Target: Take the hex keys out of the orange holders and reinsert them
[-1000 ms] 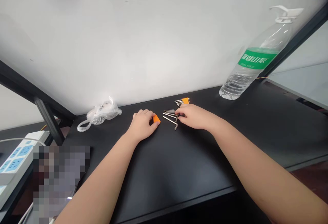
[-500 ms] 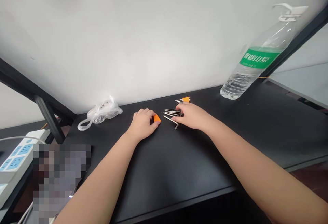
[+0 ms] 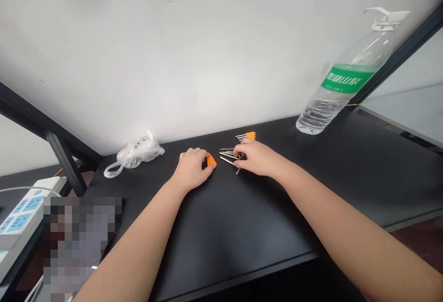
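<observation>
My left hand [image 3: 192, 169] rests on the black tabletop, thumb and fingers closed on a small orange hex key holder [image 3: 211, 160] whose other side is hidden by the fingers. To its right, several loose silver hex keys [image 3: 228, 154] lie fanned out, long ends pointing left. My right hand [image 3: 256, 156] is over their bent ends, thumb and curled fingers closed round them; how many it grips is hidden. Just behind that hand lies a second orange holder [image 3: 250, 135] with several hex keys in it.
A clear plastic bag [image 3: 138, 152] lies at the back left by the white wall. At the back right stands a large water bottle [image 3: 348, 78] with a green label. A power strip [image 3: 26, 212] is beyond the left edge of the black tabletop [image 3: 235, 228].
My right thumb and fingers have curled further in round the bent ends of the loose hex keys. My left hand stays on the orange holder. The view has shifted slightly.
</observation>
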The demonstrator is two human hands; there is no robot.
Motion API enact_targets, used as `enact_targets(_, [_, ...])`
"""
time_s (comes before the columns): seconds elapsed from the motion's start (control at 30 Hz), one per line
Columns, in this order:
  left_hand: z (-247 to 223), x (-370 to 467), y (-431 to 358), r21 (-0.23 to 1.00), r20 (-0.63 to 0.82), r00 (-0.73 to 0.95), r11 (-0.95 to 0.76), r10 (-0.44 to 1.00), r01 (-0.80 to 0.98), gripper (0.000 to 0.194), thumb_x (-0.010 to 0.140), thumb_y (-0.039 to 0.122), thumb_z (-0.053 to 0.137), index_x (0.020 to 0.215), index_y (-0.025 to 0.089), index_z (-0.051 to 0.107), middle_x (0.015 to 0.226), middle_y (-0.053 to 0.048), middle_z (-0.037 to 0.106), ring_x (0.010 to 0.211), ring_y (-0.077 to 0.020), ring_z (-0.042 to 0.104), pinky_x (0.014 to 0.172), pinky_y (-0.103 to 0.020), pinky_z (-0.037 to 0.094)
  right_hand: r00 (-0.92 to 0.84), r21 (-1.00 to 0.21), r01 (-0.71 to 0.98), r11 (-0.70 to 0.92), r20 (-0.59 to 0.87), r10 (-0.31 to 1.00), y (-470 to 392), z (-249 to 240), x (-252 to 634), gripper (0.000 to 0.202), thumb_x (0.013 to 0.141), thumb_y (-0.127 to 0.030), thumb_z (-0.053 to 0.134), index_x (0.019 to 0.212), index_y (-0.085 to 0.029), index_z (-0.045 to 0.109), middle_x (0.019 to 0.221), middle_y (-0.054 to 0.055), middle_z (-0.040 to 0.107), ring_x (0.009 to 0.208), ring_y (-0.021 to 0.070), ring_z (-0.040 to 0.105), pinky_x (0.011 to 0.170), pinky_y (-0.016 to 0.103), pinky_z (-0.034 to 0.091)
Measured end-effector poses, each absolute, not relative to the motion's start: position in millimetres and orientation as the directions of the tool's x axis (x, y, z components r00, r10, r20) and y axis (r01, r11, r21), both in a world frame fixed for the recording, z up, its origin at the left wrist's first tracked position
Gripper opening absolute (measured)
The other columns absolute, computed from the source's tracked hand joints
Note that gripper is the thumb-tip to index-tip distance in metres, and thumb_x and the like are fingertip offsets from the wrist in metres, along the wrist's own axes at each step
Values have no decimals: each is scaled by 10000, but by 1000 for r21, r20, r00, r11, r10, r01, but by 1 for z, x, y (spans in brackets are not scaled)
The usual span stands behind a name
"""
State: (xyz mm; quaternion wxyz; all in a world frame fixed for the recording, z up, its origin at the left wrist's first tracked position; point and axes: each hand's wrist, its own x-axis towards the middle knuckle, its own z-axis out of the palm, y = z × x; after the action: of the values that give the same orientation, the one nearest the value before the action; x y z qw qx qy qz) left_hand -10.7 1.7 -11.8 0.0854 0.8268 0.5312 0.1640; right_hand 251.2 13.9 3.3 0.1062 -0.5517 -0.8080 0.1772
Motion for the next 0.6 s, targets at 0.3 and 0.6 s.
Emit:
enact_targets(0.3, [-11,-10,1,331,170,369,-406,914,852,239,898,435,635,1059,263,674,1007,-43,677,1005,-266,599,919,-435,437,-397,-341,872,350,-77,915,16,11,259,136,920,-308,613,872,-248,725,1002,51,652,807,185,611,670,287,430])
enact_targets(0.6, [-8,-9,0,318,161,371,-404,914,858,239,906,425,628,1069,256,675,1025,-51,681,1015,-271,595,913,-423,446,-352,-345,875,338,24,936,22,12,269,65,883,-230,625,885,-232,690,965,53,703,884,222,644,752,319,470])
